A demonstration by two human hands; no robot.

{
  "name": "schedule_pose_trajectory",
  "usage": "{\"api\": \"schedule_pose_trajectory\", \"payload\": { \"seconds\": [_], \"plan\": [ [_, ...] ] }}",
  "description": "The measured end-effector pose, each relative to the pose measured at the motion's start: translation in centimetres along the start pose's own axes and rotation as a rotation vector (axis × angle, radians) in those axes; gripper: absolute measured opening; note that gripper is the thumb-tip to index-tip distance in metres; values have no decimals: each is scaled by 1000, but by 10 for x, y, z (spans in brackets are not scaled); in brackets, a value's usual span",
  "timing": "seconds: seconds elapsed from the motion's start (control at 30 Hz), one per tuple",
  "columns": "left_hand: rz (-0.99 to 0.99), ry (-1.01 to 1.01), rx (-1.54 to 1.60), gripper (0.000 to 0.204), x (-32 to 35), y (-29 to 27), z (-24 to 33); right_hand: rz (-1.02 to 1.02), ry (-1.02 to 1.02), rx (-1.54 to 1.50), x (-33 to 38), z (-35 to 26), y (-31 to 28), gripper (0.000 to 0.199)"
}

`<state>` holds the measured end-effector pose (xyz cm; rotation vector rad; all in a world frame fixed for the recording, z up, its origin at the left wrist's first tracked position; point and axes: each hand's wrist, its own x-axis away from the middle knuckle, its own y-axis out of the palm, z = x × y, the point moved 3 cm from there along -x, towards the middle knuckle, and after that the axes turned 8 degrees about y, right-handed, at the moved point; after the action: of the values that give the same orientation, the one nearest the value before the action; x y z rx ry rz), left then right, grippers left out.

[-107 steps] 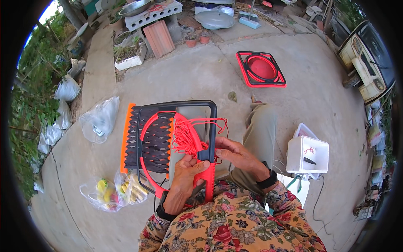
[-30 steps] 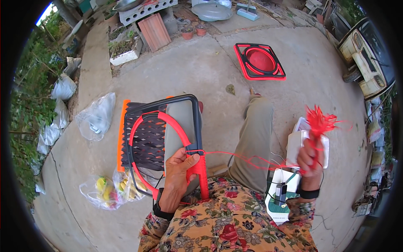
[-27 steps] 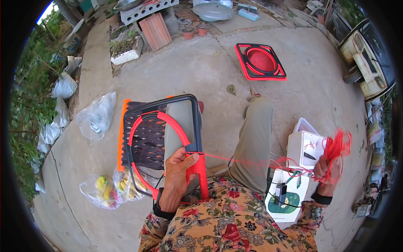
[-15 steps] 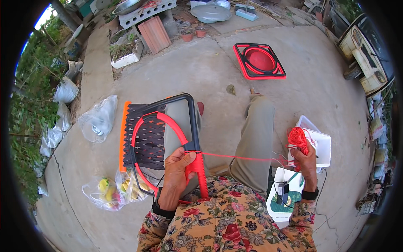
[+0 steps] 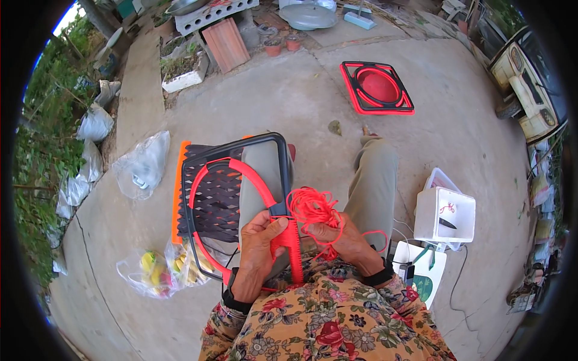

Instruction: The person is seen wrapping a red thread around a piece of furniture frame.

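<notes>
My left hand is closed on a rounded square black frame resting over my left leg. Inside it sits a ring, black and partly wrapped in red cord. Red cord also covers the frame's near right side, with the left thumb pressed at the upper end of this wrapping. Close beside that spot, my right hand grips a loose bundle of red cord. A loop of the cord hangs to the right of the right wrist.
A similar red and black square frame lies ahead on the concrete. To my right stands a white foam box with a knife. Left are a dark woven panel with orange edge and bagged fruit; a vehicle stands far right.
My right hand has come left with the cord bundle, from beside the foam box to the frame. The stretched cord between the hands is now slack. My left hand keeps its hold.
</notes>
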<state>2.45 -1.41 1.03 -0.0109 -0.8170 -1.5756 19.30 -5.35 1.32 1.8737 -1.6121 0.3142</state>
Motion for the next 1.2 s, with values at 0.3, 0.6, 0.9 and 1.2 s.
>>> {"api": "schedule_pose_trajectory", "payload": {
  "seconds": [0.3, 0.6, 0.9, 1.2],
  "plan": [
    [48, -76, 121, 6, -1, -6, -4, 29, -6, -320, 8, 13, 0, 16],
    [-98, -13, 158, 7, 1, -6, -7, 36, -135, -14, 21, 20, 8, 17],
    [-161, -133, 23, 12, -1, -1, -7, 81, -140, -204, 30, 23, -15, 23],
    [-73, 2, -63, 14, -1, 4, -5, 471, -434, 730, 37, -57, -84, 33]
  ]
}}
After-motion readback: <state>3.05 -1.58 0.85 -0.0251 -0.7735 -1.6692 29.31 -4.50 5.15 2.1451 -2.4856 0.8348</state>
